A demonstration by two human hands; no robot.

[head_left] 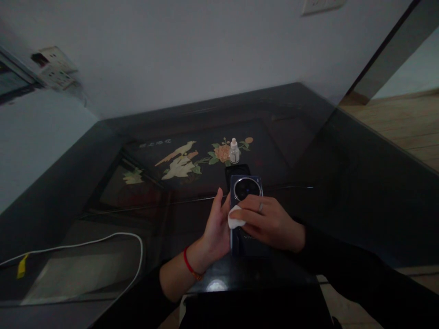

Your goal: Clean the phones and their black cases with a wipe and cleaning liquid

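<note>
Black sleeves (350, 269) lie nearest; by the front edge of the surface (343, 196), right hand (269, 224) pinches a white pad (236, 218) against the phone (245, 246); left hand's (218, 230) grip is hidden. Probably slick, rigid: I'd hold the phone's sides.

Black sleeves (356, 269); red bracelet (190, 264); silver ring (261, 207).

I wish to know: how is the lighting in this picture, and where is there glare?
Head view: dim overall, the black right sleeve showing almost no detail; head view: a bright glare spot on the glossy table, below and left of the phone; head view: a broad pale reflection at lower left.
</note>
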